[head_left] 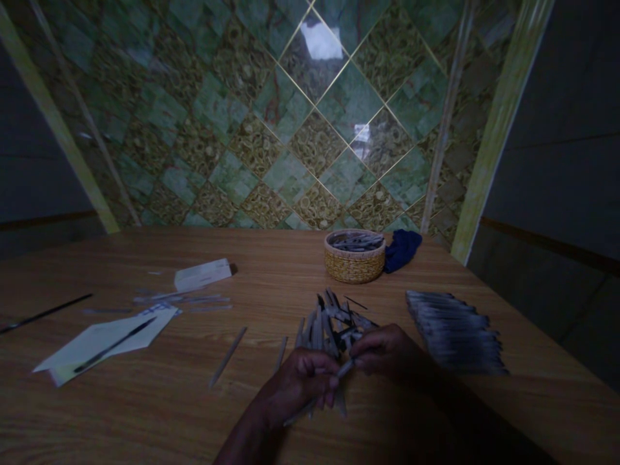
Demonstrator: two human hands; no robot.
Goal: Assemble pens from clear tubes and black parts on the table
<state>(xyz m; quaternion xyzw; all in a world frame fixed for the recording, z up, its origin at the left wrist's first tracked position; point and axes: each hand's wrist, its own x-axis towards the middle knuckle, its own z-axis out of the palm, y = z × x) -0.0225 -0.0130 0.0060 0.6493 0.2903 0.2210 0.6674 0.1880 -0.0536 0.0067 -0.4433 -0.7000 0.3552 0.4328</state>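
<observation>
Both hands meet low in the head view, over the near side of a loose pile of grey strips [317, 329]. Between them is a short grey piece [345, 369]. My left hand [303, 382] pinches its lower left end, and my right hand [382, 352] pinches its upper right end. More strips show beneath my left hand, partly hidden by it. To the right of my right hand lies a neat row of dark grey strips [455, 332], side by side and blurred. Two single strips [228, 356] lie apart to the left of the pile.
A woven basket [355, 263] full of similar strips stands behind the pile, beside a dark blue cloth [403, 250]. On the left are a white box [203, 275], folded paper [109, 342] under a dark pen, thin clear strips and a black rod [46, 313]. A tiled wall backs the table.
</observation>
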